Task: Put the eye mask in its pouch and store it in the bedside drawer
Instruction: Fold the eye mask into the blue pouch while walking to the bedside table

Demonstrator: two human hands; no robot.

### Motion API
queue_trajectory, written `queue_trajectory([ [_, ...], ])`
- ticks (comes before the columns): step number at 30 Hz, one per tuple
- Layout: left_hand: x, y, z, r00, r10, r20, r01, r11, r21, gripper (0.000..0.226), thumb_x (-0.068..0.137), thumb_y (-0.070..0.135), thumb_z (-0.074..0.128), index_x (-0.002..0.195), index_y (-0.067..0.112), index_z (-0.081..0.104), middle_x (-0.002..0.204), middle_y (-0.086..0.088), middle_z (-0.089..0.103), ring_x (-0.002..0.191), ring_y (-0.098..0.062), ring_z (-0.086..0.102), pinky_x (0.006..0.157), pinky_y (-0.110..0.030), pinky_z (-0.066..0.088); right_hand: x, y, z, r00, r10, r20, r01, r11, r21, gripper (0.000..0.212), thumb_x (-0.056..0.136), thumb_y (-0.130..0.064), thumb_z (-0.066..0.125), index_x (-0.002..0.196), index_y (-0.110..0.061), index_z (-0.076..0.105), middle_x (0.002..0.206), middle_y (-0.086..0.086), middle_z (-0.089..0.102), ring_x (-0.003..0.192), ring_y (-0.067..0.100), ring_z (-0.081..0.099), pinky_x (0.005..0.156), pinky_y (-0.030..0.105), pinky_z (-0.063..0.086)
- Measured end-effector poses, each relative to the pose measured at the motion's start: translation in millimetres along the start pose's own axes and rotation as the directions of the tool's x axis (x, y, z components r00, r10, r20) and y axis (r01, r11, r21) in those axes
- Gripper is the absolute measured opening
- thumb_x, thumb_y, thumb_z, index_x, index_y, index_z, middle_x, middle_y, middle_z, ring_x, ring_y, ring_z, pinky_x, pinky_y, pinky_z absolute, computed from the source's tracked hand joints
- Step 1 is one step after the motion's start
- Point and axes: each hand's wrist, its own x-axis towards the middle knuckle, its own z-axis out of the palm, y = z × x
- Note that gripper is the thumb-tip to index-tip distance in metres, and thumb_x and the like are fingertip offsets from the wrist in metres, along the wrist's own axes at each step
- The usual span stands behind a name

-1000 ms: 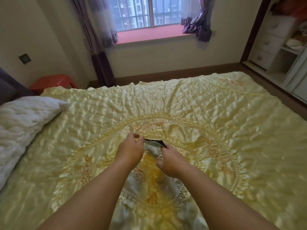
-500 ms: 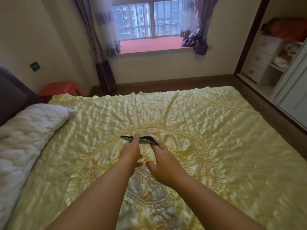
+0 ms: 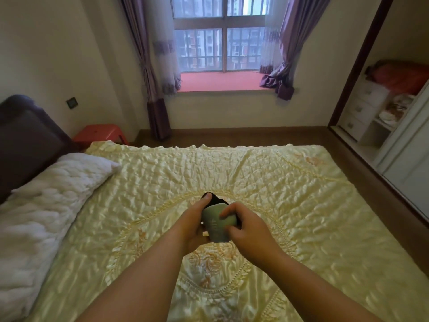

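Note:
Over the middle of the yellow quilted bed (image 3: 267,182) I hold a grey-green pouch (image 3: 217,225) between both hands. A black eye mask (image 3: 214,199) sticks out of its far end, partly hidden by my fingers. My left hand (image 3: 193,225) grips the pouch and the mask from the left, thumb on the black fabric. My right hand (image 3: 247,231) pinches the pouch's right edge. No bedside drawer is in view.
A white quilted pillow (image 3: 46,205) lies at the left against a dark headboard (image 3: 25,135). A red stool (image 3: 101,133) stands by the wall. An open wardrobe with white drawers (image 3: 362,108) is at the right. The window seat (image 3: 220,81) is beyond the bed.
The hands lifted the black mask off the bed and now hold it with the grey-green pouch, closer to me. The view tilted up, showing more of the window.

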Motion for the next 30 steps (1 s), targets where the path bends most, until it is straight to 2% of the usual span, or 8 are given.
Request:
queue_trajectory([
  [4,-15,8,7,0.996,0.021,-0.092,-0.016,0.998,0.053,0.035,0.097,0.036,0.055,0.126,0.018,0.062,0.116,-0.013,0.07,0.104,-0.029,0.068,0.084,-0.052,0.06,-1,-11,-8,0.999,-0.027,-0.017,0.025,0.997,-0.07,0.039,0.09,-0.007,0.058,0.109,-0.04,0.054,0.102,-0.006,0.068,0.077,0.009,0.066,0.056,0.018,0.052],
  [8,-29,9,10,0.992,0.029,-0.121,-0.013,0.991,0.131,0.027,0.093,0.021,0.053,0.114,0.016,0.07,0.098,-0.009,0.075,0.091,-0.026,0.07,0.076,-0.046,0.061,-1,-16,-10,0.993,-0.046,-0.113,0.027,0.986,-0.163,0.048,0.091,-0.012,0.062,0.132,-0.036,0.053,0.09,-0.02,0.062,0.078,0.0,0.064,0.059,0.017,0.05],
  [12,-43,11,14,0.996,0.041,-0.078,-0.026,0.982,0.186,0.028,0.093,0.017,0.051,0.115,0.019,0.068,0.099,-0.01,0.074,0.093,-0.027,0.07,0.085,-0.05,0.06,1,-16,-12,0.978,-0.009,-0.206,-0.029,0.983,-0.182,0.023,0.092,-0.018,0.064,0.112,-0.029,0.069,0.085,-0.022,0.061,0.077,-0.008,0.059,0.057,0.01,0.041],
  [17,-56,12,19,0.998,0.054,-0.035,-0.043,0.964,0.262,0.032,0.094,0.017,0.052,0.123,0.02,0.066,0.112,-0.014,0.07,0.1,-0.03,0.066,0.09,-0.053,0.057,-1,-9,-14,0.966,0.015,-0.257,-0.064,0.981,-0.183,0.012,0.091,-0.022,0.066,0.101,-0.029,0.069,0.088,-0.014,0.068,0.08,0.006,0.064,0.06,0.022,0.047],
  [21,-58,8,16,0.998,0.056,0.015,-0.058,0.957,0.285,0.036,0.095,0.042,0.057,0.127,0.025,0.062,0.12,-0.007,0.067,0.108,-0.026,0.066,0.091,-0.049,0.057,-1,1,-13,0.968,0.009,-0.251,-0.063,0.976,-0.207,0.01,0.092,-0.023,0.066,0.1,-0.027,0.071,0.097,-0.006,0.063,0.082,0.008,0.06,0.062,0.02,0.042],
  [24,-57,2,12,0.992,0.086,0.096,-0.116,0.919,0.376,0.053,0.075,0.056,0.077,0.122,0.037,0.062,0.122,0.0,0.068,0.11,-0.023,0.068,0.088,-0.044,0.06,-3,6,-14,0.969,0.013,-0.245,-0.054,0.986,-0.159,0.008,0.091,-0.025,0.07,0.093,-0.032,0.068,0.1,-0.011,0.056,0.087,0.004,0.058,0.066,0.014,0.04],
  [27,-55,-5,13,0.987,0.131,0.094,-0.159,0.893,0.421,0.053,0.063,0.037,0.087,0.112,0.041,0.065,0.115,0.001,0.071,0.105,-0.021,0.07,0.085,-0.046,0.062,-3,11,-16,0.975,0.035,-0.218,-0.064,0.99,-0.124,0.009,0.09,-0.025,0.071,0.093,-0.033,0.067,0.101,-0.015,0.055,0.092,0.005,0.058,0.069,0.013,0.039],
  [30,-56,-8,16,0.982,0.176,0.072,-0.189,0.867,0.462,0.043,0.07,0.017,0.081,0.103,0.041,0.065,0.11,-0.003,0.071,0.102,-0.024,0.07,0.085,-0.051,0.061,-4,15,-17,0.979,0.058,-0.196,-0.081,0.99,-0.114,0.007,0.09,-0.026,0.072,0.091,-0.032,0.069,0.101,-0.02,0.056,0.094,0.007,0.058,0.068,0.015,0.038],
])
